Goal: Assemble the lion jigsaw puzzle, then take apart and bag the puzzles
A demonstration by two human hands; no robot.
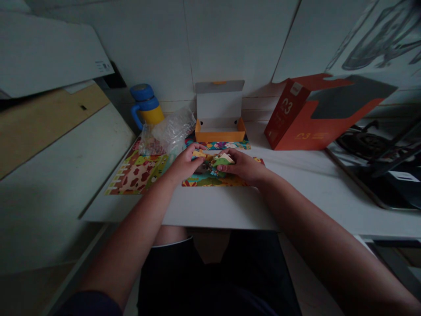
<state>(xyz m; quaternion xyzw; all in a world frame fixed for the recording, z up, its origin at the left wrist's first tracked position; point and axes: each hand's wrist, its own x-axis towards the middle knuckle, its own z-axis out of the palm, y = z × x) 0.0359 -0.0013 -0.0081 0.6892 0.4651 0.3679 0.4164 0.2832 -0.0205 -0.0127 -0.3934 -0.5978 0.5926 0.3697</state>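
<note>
Both of my hands are over a colourful picture sheet (208,182) near the front of the white counter. My left hand (190,161) has its fingers closed around a small yellow-orange piece (199,153). Between the thumb and fingers of my right hand (242,165) is a bunch of small printed pieces (224,160), green and cream, looking like cardboard puzzle pieces. The hands are close together, and fingers partly hide the pieces. Another printed sheet with a cow pattern (136,172) lies left of my left hand.
Behind my hands stands an open orange box (219,135) with its lid up, a floral sheet (226,145) before it. Crumpled clear plastic (169,131) and a blue-yellow mug (147,105) are left. A red box (301,116) and a stove (368,145) are right.
</note>
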